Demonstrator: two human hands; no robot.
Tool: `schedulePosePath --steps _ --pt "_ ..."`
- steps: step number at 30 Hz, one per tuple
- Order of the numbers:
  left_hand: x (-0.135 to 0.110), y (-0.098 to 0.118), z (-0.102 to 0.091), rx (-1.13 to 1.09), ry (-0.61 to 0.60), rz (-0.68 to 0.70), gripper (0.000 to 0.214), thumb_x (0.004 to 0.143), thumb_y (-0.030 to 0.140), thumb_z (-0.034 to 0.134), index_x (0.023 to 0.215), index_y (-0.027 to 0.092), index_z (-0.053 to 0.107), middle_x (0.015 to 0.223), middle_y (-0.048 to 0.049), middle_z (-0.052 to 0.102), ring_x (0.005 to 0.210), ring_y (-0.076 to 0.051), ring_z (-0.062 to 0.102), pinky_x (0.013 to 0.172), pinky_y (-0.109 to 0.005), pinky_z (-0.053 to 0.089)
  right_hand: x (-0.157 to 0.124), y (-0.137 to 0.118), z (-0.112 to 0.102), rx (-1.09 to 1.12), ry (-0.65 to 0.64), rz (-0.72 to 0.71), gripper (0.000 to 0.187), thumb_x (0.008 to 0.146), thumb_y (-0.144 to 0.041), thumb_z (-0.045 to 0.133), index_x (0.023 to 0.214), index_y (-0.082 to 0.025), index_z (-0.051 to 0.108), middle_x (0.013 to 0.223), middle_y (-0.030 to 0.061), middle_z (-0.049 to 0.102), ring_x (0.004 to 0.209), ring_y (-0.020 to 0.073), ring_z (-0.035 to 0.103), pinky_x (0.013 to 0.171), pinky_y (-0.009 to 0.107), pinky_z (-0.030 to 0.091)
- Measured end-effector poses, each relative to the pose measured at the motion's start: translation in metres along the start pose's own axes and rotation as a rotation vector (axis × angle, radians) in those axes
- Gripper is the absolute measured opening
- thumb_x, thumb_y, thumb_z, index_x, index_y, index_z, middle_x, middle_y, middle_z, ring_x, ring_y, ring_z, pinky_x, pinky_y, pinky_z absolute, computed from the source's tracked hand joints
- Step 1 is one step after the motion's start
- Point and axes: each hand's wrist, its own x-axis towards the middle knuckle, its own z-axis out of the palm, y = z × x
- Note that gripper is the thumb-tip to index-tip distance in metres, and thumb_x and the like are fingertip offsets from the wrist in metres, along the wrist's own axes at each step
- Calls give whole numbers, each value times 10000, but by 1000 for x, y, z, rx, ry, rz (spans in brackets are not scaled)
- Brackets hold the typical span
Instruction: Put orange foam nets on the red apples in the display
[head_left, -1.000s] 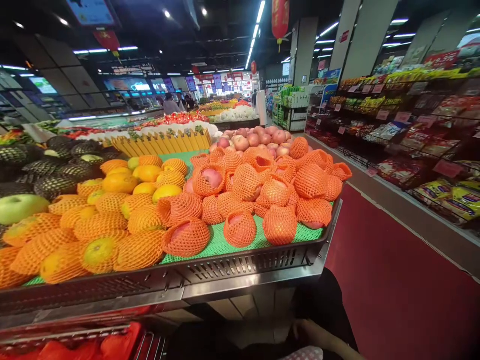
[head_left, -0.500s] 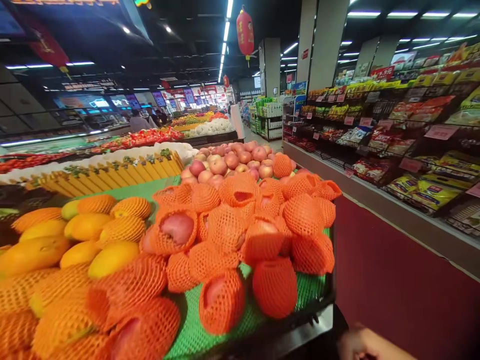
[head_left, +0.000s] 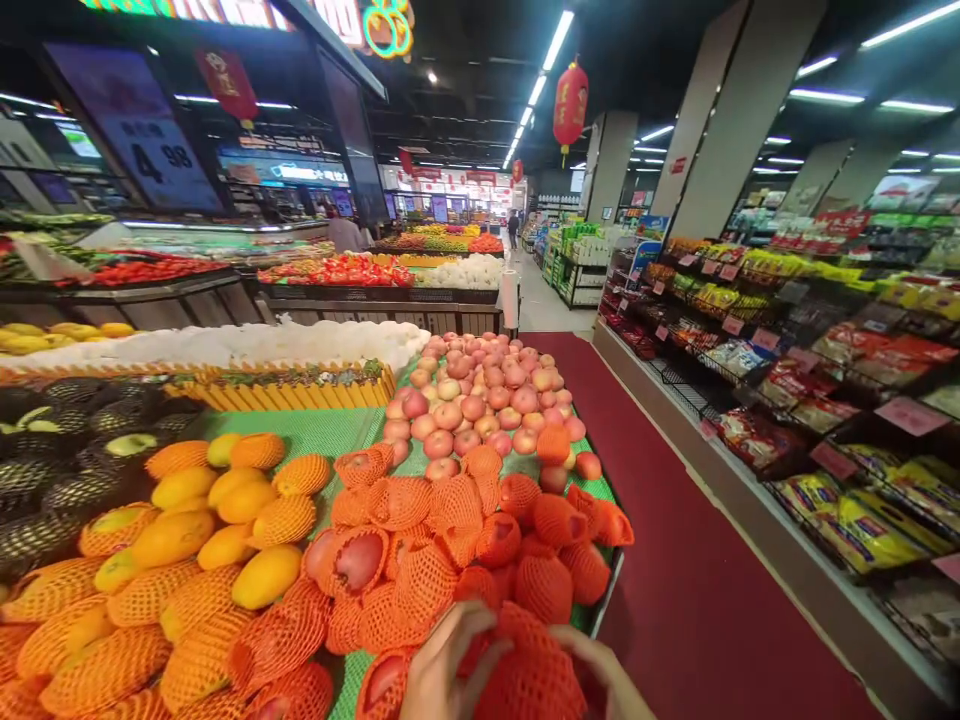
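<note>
At the bottom of the head view, a round red fruit in an orange foam net point(head_left: 529, 670) is held between my two hands. My left hand point(head_left: 450, 665) has its fingers curled over the left side of the net. From the right, my right hand point(head_left: 604, 670) closes against the fruit, its fingertips partly hidden. Just beyond lies a pile of similar netted red fruit point(head_left: 427, 580), some with red skin showing through the net openings. Green matting point(head_left: 352, 680) shows beneath the pile.
Yellow mangoes point(head_left: 266, 577), some netted, lie to the left beside dark netted fruit point(head_left: 82, 460). Bare apples point(head_left: 472, 407) fill the stand's far end. A red floor strip point(head_left: 675, 560) runs along its right side, with packaged-goods shelves point(head_left: 757, 350) beyond.
My view has risen and shifted, showing more of the store. One blurred hand was low on the right; now both hands are at the pile's near edge around a netted fruit.
</note>
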Motion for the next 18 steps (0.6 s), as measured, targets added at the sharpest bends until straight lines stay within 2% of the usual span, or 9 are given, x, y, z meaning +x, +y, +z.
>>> schedulePosePath --steps 1,3,5,7,10,12,13,16,18 --pt "11 10 1 -26 -20 -28 178 986 410 613 922 257 678 821 11 721 717 -155 711 672 -214 592 3 -15 -4 15 56 6 828 593 -713 865 1245 -228 705 1232 138 700 1161 346 665 993 439 549" --pt "26 23 5 -26 26 -125 145 972 389 634 1019 253 656 889 -3 730 789 -171 721 735 -245 599 12 -42 -8 26 130 0 672 665 -667 838 1131 -197 723 1090 117 725 1059 316 683 952 431 557" --pt "30 27 10 -9 95 -178 196 950 388 645 1073 236 624 1007 -46 717 906 -203 711 808 -300 597 22 -63 -6 10 130 -19 451 744 -551 812 988 -187 706 937 71 710 900 247 670 889 390 561" --pt "28 24 17 -35 64 -183 262 892 400 689 1059 218 603 1062 -76 681 967 -234 681 848 -346 585 33 -73 -1 -11 109 -37 302 765 -418 800 891 -186 654 855 33 669 801 189 617 816 324 543" --pt "22 11 21 -88 -233 -159 286 827 378 751 1011 207 614 936 -41 680 832 -215 662 750 -320 560 48 -65 11 18 91 -39 282 727 -339 791 796 -187 565 743 -7 588 701 141 525 681 246 475" --pt "21 -1 15 -47 -334 -115 145 899 330 680 935 203 621 797 -7 659 703 -182 628 641 -280 502 57 -49 17 39 139 -34 293 687 -300 770 745 -189 505 674 -33 519 639 114 454 610 213 408" --pt "22 -7 8 -9 -323 -80 121 944 304 619 881 201 610 742 3 636 653 -168 606 597 -267 464 61 -41 18 33 197 -41 289 664 -276 749 719 -190 479 647 -44 483 614 102 418 583 200 372" --pt "29 -22 -20 162 -161 36 232 1006 237 517 779 198 548 657 17 562 581 -142 551 561 -262 404 72 -20 16 -50 458 -60 297 591 -215 700 656 -195 411 608 -68 386 572 78 329 526 179 282" --pt "33 -27 -36 282 -107 171 250 1015 201 500 768 198 533 643 16 547 572 -142 528 566 -277 386 79 -11 16 -69 543 -15 369 639 -250 693 627 -215 327 572 -81 314 520 69 268 475 178 254"
